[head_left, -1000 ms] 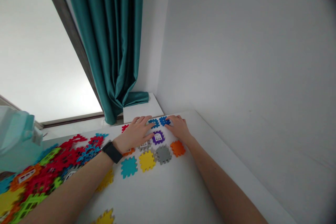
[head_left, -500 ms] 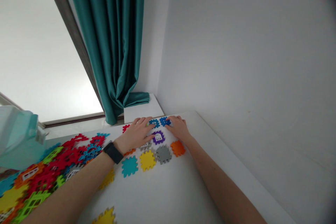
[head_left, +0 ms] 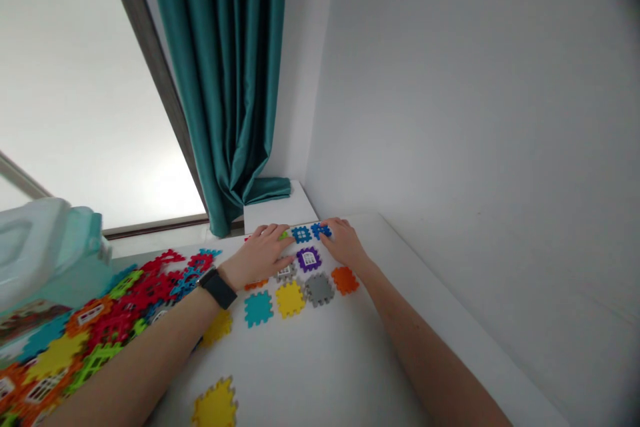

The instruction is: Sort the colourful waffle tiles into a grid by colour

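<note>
My right hand (head_left: 345, 243) is at the far edge of the white table, its thumb and fingers closed about a dark blue notched tile (head_left: 321, 231). My left hand (head_left: 260, 252) lies palm down with fingers apart, partly covering a green tile (head_left: 284, 235) and a grey window tile (head_left: 287, 271). Just right of its fingertips is a blue window tile (head_left: 301, 234). Nearer me lie a purple window tile (head_left: 309, 259), an orange tile (head_left: 345, 280), a plain grey tile (head_left: 319, 289), a yellow tile (head_left: 290, 299) and a turquoise tile (head_left: 259, 309).
A mixed heap of notched plastic pieces (head_left: 113, 323) spreads across the left side, beside a translucent teal tub (head_left: 80, 253). Another yellow tile (head_left: 216, 403) lies near the front. A wall (head_left: 450, 113) borders the right; a green curtain (head_left: 225, 80) hangs beyond the table.
The view has swung slightly left, so things appear further right. My left hand has drawn a little left of the blue window tile, and the green tile now shows. My right hand stays at its blue tile.
</note>
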`<state>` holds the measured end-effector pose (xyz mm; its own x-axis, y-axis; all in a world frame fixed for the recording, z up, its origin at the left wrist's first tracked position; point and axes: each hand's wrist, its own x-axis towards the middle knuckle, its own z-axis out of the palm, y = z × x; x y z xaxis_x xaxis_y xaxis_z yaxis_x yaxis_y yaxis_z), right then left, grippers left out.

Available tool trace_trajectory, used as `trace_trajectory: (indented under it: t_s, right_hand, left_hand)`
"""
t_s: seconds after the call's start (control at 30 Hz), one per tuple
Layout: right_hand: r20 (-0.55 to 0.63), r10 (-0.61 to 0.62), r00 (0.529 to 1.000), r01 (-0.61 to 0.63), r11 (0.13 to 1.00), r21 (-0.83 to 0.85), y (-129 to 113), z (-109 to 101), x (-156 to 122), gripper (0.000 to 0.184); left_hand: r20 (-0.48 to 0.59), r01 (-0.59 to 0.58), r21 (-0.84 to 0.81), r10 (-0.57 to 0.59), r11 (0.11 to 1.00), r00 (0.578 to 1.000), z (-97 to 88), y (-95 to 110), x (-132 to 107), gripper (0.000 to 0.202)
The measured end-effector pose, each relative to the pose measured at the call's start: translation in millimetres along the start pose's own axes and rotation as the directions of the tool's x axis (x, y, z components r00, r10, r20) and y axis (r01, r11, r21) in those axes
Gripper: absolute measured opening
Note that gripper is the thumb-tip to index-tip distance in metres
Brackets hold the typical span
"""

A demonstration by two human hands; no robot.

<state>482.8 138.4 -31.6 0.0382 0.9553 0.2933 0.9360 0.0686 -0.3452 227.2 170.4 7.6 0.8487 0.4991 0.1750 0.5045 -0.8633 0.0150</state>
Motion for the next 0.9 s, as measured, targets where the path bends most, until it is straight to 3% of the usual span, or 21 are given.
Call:
trace_trajectory:
  t_s: [0.4,0.67,0.9]
  right_hand:
    - [0.061,-0.251,0.966,0.246,0.966,0.083,-70,-6,-21,0.022]
    - [0.087,-0.327,0.941,0.317,0.942,0.112,-111,0,-37,0.022]
    - [0.076,-0.423,0.903,0.41,0.901,0.139,-149,8,-45,0.02]
  left_hand:
    - [0.033,0.057,0.052,-0.059,0.997,0.998,-21.5,-12,-35,0.027]
    - [0.005,0.117,0.032,-0.117,0.993,0.993,-35.3,-49,-87,0.026]
    - [0.032,0.167,0.02,-0.168,0.986,0.985,-35.4,-47,-131,0.023]
